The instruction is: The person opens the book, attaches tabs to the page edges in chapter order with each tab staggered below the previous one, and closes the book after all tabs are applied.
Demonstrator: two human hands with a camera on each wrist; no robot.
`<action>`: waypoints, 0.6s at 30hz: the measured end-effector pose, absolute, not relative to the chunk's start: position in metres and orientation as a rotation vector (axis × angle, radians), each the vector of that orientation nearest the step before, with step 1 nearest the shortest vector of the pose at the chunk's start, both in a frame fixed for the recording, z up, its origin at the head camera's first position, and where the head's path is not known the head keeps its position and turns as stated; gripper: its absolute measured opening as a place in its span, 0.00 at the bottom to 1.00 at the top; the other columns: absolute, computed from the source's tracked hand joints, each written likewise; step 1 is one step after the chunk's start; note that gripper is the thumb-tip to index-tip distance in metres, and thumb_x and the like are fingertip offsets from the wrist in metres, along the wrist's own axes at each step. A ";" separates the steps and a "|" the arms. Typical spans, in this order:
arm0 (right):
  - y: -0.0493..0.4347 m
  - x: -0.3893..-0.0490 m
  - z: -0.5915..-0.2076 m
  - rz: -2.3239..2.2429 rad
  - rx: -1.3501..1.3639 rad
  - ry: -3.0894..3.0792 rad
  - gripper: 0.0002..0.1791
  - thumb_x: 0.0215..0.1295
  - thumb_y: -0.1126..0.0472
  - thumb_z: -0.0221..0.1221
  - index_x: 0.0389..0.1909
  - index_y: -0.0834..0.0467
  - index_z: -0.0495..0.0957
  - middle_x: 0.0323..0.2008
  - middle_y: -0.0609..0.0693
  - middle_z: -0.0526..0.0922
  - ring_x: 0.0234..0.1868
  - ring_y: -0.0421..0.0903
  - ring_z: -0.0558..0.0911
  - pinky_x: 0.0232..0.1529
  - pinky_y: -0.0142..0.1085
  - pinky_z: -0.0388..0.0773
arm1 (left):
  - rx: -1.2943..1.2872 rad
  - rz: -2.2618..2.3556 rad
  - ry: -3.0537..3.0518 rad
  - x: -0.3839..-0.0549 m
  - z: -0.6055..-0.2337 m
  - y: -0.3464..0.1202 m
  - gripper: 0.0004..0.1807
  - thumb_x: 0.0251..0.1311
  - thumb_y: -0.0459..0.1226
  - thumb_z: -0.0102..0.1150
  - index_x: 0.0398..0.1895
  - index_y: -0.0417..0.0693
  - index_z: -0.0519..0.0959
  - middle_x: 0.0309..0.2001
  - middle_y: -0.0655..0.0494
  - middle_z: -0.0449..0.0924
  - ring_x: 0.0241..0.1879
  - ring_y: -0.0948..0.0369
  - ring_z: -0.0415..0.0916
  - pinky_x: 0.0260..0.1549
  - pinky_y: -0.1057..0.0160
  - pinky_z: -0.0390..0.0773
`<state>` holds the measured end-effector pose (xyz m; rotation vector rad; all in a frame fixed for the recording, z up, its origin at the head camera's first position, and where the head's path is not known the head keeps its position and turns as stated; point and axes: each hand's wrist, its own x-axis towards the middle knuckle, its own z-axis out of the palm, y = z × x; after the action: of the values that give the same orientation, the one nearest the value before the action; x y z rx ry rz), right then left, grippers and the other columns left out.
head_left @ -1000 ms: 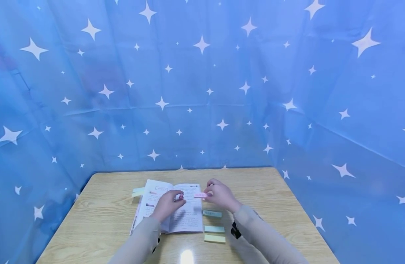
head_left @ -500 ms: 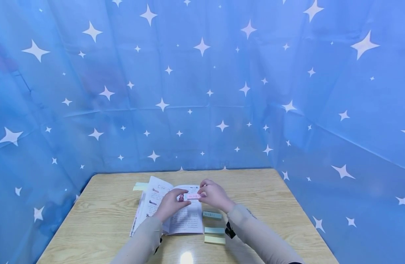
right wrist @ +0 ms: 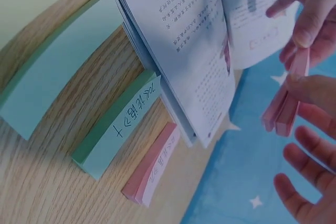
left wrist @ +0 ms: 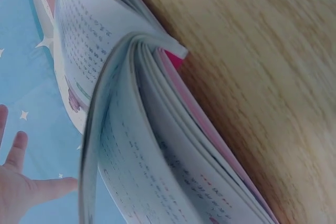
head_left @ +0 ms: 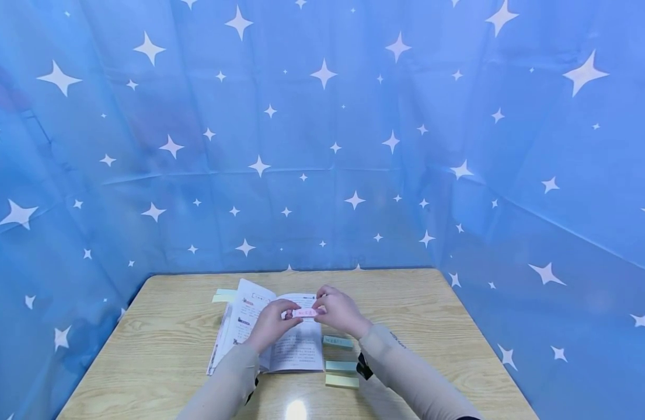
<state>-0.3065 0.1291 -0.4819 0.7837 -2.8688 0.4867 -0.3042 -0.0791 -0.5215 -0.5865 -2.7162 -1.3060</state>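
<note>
An open book point(head_left: 296, 344) lies on the table with one left-hand page raised. Above its right page, a pink pad of sticky notes point(head_left: 305, 312) with writing is held between both hands. My left hand point(head_left: 272, 326) pinches its left end between thumb and fingers. The right hand point(head_left: 342, 314) pinches the opposite end. In the right wrist view the pink pad point(right wrist: 286, 103) shows a split along its length, the thumbs close together on it. Spread fingers point(left wrist: 18, 156) appear at the left wrist view's edge; whose hand they belong to, I cannot tell.
Right of the book lie a written-on green pad point(head_left: 338, 342), another green pad point(head_left: 341, 367) and a yellow pad point(head_left: 341, 381). A second pink pad point(right wrist: 151, 167) rests near the book's edge. Pale tabs point(head_left: 225, 295) stick out at left. A starry blue curtain point(head_left: 322, 175) stands behind.
My right hand has brought the pink pad leftward over the book, and the left hand now pinches its other end. The left page has risen a little.
</note>
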 end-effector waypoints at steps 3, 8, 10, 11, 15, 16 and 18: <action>0.130 -0.306 -0.483 0.500 0.794 -2.862 0.14 0.55 0.55 0.70 0.41 0.56 0.86 0.44 0.47 0.77 0.43 0.43 0.77 0.44 0.37 0.78 | -0.602 -1.291 -2.705 -0.305 -0.523 -0.080 0.10 0.57 0.41 0.68 0.42 0.52 0.84 0.44 0.58 0.81 0.45 0.51 0.77 0.47 0.52 0.75; 0.137 -0.306 -0.485 0.529 0.774 -2.856 0.19 0.55 0.53 0.70 0.46 0.57 0.84 0.46 0.49 0.78 0.45 0.46 0.79 0.46 0.40 0.79 | -0.613 -1.279 -2.685 -0.306 -0.526 -0.081 0.08 0.57 0.40 0.69 0.40 0.54 0.85 0.44 0.59 0.82 0.50 0.53 0.76 0.53 0.48 0.74; 0.140 -0.306 -0.486 0.538 0.759 -2.856 0.18 0.55 0.51 0.70 0.44 0.55 0.85 0.46 0.48 0.77 0.45 0.45 0.78 0.46 0.40 0.79 | -0.596 -1.287 -2.684 -0.306 -0.526 -0.081 0.08 0.56 0.40 0.69 0.39 0.55 0.85 0.45 0.59 0.82 0.52 0.53 0.76 0.55 0.47 0.72; 0.142 -0.306 -0.486 0.552 0.755 -2.855 0.18 0.55 0.50 0.70 0.43 0.55 0.85 0.46 0.48 0.77 0.45 0.45 0.78 0.46 0.40 0.79 | -0.586 -1.288 -2.687 -0.306 -0.526 -0.081 0.08 0.56 0.40 0.69 0.39 0.56 0.85 0.45 0.59 0.82 0.53 0.53 0.75 0.56 0.46 0.72; 0.148 -0.309 -0.487 0.672 0.734 -2.846 0.15 0.56 0.49 0.69 0.38 0.54 0.85 0.44 0.46 0.77 0.44 0.45 0.78 0.44 0.40 0.78 | -0.579 -1.282 -2.686 -0.306 -0.527 -0.080 0.08 0.56 0.41 0.69 0.40 0.56 0.85 0.45 0.59 0.82 0.52 0.53 0.75 0.56 0.45 0.72; 0.149 -0.310 -0.488 0.717 0.726 -2.843 0.13 0.58 0.49 0.68 0.37 0.54 0.85 0.44 0.46 0.77 0.43 0.44 0.77 0.44 0.40 0.78 | -0.572 -1.283 -2.688 -0.306 -0.527 -0.080 0.08 0.56 0.41 0.69 0.40 0.55 0.85 0.46 0.59 0.82 0.53 0.53 0.75 0.56 0.46 0.72; 0.150 -0.312 -0.489 0.822 0.705 -2.833 0.10 0.61 0.50 0.65 0.34 0.53 0.85 0.42 0.45 0.77 0.42 0.44 0.77 0.42 0.40 0.77 | -0.572 -1.270 -2.688 -0.307 -0.526 -0.079 0.10 0.56 0.40 0.69 0.41 0.54 0.85 0.46 0.58 0.82 0.53 0.53 0.75 0.56 0.46 0.72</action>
<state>-0.3118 0.1501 -0.4885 0.7049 -2.8330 0.8224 -0.3075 -0.0787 -0.5261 -0.5718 -2.6881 -1.2697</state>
